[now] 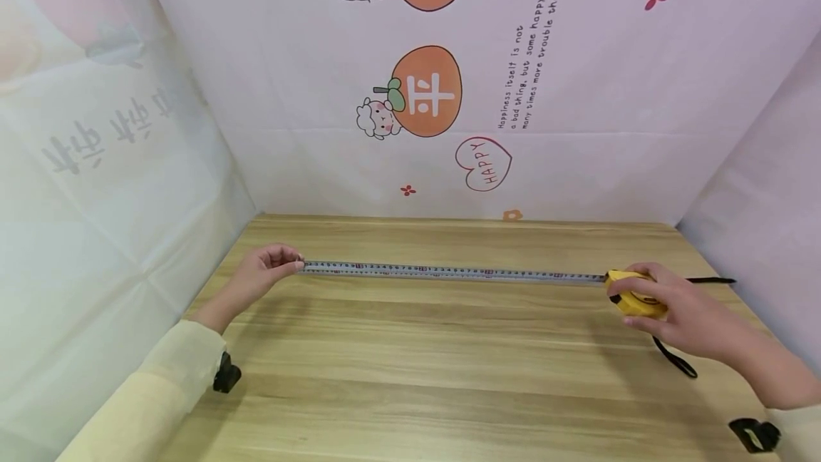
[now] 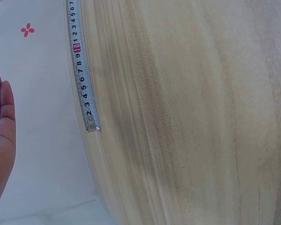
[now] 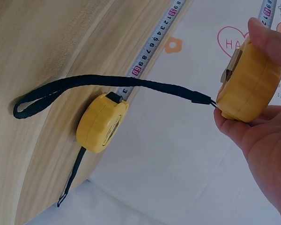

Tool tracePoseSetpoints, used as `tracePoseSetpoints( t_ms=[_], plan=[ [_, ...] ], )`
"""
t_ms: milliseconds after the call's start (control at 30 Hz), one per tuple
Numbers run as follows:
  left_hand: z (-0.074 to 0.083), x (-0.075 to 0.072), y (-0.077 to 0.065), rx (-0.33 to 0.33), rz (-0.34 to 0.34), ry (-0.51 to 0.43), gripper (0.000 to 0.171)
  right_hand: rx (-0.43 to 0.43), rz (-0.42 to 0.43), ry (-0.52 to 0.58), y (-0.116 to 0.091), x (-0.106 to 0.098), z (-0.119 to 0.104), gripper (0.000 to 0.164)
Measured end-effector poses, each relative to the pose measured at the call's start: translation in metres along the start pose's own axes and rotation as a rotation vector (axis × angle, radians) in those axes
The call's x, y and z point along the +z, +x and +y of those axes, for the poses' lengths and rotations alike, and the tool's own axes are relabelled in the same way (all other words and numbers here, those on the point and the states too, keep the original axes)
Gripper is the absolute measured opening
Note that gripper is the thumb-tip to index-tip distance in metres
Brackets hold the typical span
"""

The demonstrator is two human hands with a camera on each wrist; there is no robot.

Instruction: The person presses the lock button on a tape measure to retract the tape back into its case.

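My left hand pinches the free end of a tape measure's blade, which stretches straight across to my right hand. That hand grips the tape's yellow case, from which a black wrist strap hangs. A second yellow tape measure rests on the table, its blade pulled out too. The metal hook of the lying blade shows in the left wrist view, apart from my left hand. In the head view, the held case and hand mostly hide the second case.
The wooden table has a printed white cloth behind it and white cloth at both sides. The second tape measure's black strap lies near the right edge of the table.
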State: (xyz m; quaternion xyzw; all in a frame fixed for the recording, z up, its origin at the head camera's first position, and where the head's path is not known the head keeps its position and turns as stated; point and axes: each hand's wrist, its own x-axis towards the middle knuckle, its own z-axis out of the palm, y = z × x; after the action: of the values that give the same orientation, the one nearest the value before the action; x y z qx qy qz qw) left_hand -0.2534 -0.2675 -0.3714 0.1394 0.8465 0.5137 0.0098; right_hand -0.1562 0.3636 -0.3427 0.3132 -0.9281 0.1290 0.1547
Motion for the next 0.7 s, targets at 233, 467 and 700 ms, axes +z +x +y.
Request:
tracePoseSetpoints(
  t_ms=[233, 467, 700],
  plan=[
    [-0.0025, 0.0012, 0.0022, 0.005, -0.003, 0.001, 0.027, 0.007, -0.002, -0.008, -0.0007, -0.0002, -0.0033, 0.056],
    [-0.0038, 0.0023, 0.0034, 0.024, -0.011, 0.008, 0.026, 0.010, 0.011, 0.002, -0.0018, 0.0009, -0.0024, 0.053],
    [-0.0037, 0.0032, 0.0047, 0.022, -0.009, 0.013, 0.026, -0.003, 0.042, -0.004, -0.0026, 0.0010, 0.0000, 0.061]
  ],
)
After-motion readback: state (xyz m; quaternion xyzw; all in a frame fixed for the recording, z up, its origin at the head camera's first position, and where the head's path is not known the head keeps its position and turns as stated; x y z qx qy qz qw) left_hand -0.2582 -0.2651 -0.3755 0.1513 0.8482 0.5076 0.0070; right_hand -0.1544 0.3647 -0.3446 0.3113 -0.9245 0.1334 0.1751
